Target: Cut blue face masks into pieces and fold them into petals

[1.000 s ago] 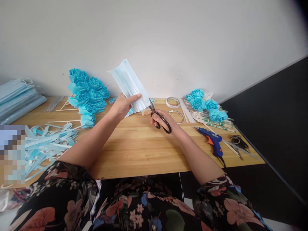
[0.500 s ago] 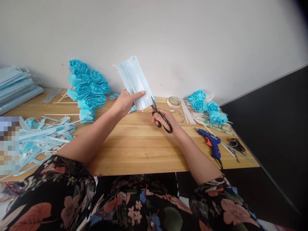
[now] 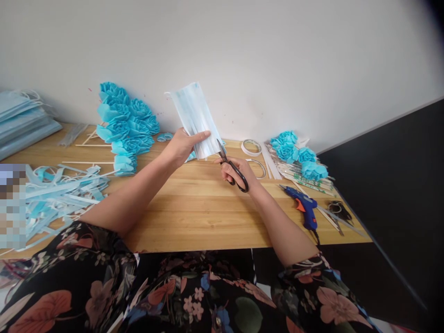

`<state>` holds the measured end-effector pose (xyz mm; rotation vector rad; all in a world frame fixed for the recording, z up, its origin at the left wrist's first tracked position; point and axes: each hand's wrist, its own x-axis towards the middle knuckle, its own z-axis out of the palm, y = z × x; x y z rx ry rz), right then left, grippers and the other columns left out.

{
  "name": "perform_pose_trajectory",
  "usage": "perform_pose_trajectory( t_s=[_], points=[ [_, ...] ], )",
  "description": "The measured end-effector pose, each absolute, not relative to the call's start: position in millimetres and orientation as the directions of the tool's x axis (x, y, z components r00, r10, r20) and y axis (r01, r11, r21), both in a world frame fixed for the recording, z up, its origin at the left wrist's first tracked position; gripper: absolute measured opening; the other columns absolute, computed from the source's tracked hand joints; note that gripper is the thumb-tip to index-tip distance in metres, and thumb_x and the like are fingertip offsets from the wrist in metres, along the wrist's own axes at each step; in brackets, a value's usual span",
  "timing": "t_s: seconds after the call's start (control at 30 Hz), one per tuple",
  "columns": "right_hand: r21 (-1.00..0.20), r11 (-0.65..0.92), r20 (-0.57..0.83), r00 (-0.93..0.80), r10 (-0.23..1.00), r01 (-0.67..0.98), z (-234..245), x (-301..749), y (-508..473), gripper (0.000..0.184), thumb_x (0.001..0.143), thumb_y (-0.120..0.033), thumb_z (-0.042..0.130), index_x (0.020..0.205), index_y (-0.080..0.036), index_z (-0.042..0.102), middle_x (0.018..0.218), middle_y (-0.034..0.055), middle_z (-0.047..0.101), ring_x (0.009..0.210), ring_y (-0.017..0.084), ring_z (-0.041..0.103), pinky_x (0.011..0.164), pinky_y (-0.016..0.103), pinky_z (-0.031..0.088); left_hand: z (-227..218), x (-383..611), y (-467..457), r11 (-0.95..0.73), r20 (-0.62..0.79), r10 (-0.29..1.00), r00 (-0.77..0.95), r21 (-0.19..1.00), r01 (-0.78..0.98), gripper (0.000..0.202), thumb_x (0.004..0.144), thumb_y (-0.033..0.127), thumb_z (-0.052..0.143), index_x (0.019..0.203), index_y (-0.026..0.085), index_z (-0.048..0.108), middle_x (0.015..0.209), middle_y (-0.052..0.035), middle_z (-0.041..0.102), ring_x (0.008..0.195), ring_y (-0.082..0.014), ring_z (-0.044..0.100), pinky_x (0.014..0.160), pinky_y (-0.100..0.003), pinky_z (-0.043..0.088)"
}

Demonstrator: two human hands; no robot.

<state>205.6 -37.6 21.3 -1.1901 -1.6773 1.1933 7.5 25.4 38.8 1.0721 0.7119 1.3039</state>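
Observation:
A pale blue pleated face mask point(image 3: 195, 108) is held up, tilted, above the middle of the wooden table. My left hand point(image 3: 185, 143) pinches its lower left part, the thumb lying across the front. Black-handled scissors point(image 3: 238, 175) are in my right hand point(image 3: 234, 170), fingers through the loops. Their dark blades point up and left and meet the mask's lower right edge. A white ear loop shows at the mask's upper left corner. Behind and below the mask, small blue pieces lie on the table, partly hidden.
Blue paper-like roses point(image 3: 125, 120) on sticks lie at the left, beside cut mask strips point(image 3: 65, 194) and stacked masks point(image 3: 24, 122). To the right are tape rolls point(image 3: 251, 147), more blue roses point(image 3: 298, 155) on wrapped sticks, and a blue glue gun point(image 3: 305, 206). A wall point(image 3: 222, 51) rises behind.
The scissors' handles have drawn closer together, and the blades look more closed at the mask's edge. The mask has shifted slightly right; my left hand keeps its hold.

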Motion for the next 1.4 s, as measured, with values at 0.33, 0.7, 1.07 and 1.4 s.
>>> perform_pose_trajectory(
  t_s=[0.33, 0.7, 1.07, 1.4],
  points=[
    [-0.953, 0.137, 0.059, -0.275, 0.959, 0.272, 21, 206, -37, 0.055, 0.08, -0.062, 0.063, 0.103, -0.013, 0.071, 0.054, -0.0041, 0.054, 0.043, 0.005, 0.042, 0.046, 0.02, 0.038, 38, 7, 26, -0.075, 0.14, 0.978, 0.154, 0.927, -0.368, 0.052, 0.063, 0.035, 0.088, 0.104, 0.01, 0.067, 0.104, -0.0137, 0.074, 0.109, -0.0371, 0.068, 0.096, -0.055, 0.056],
    [-0.954, 0.096, 0.027, -0.239, 0.971, 0.285, 27, 203, -40, 0.052, 0.077, -0.055, 0.065, 0.103, -0.011, 0.072, 0.051, -0.0061, 0.05, 0.041, 0.005, 0.04, 0.043, 0.02, 0.036, 36, 8, 27, -0.09, 0.164, 0.974, 0.158, 0.915, -0.393, 0.059, 0.063, 0.034, 0.087, 0.113, 0.011, 0.065, 0.11, -0.0151, 0.074, 0.115, -0.0375, 0.066, 0.102, -0.055, 0.052],
    [-0.954, 0.073, 0.01, -0.212, 0.977, 0.292, 33, 199, -43, 0.047, 0.073, -0.052, 0.065, 0.097, -0.012, 0.072, 0.05, -0.0064, 0.048, 0.041, 0.005, 0.04, 0.041, 0.02, 0.033, 37, 7, 25, -0.066, 0.144, 0.975, 0.169, 0.915, -0.397, 0.06, 0.062, 0.035, 0.087, 0.113, 0.011, 0.065, 0.109, -0.0147, 0.074, 0.112, -0.0367, 0.067, 0.1, -0.053, 0.054],
    [-0.957, 0.048, -0.008, -0.191, 0.982, 0.285, 28, 199, -39, 0.052, 0.07, -0.053, 0.068, 0.101, -0.011, 0.072, 0.046, -0.0076, 0.047, 0.039, 0.005, 0.039, 0.04, 0.021, 0.031, 37, 7, 23, -0.051, 0.122, 0.98, 0.158, 0.918, -0.392, 0.055, 0.062, 0.037, 0.089, 0.106, 0.012, 0.067, 0.11, -0.0142, 0.074, 0.116, -0.0372, 0.065, 0.104, -0.054, 0.052]
  ],
)
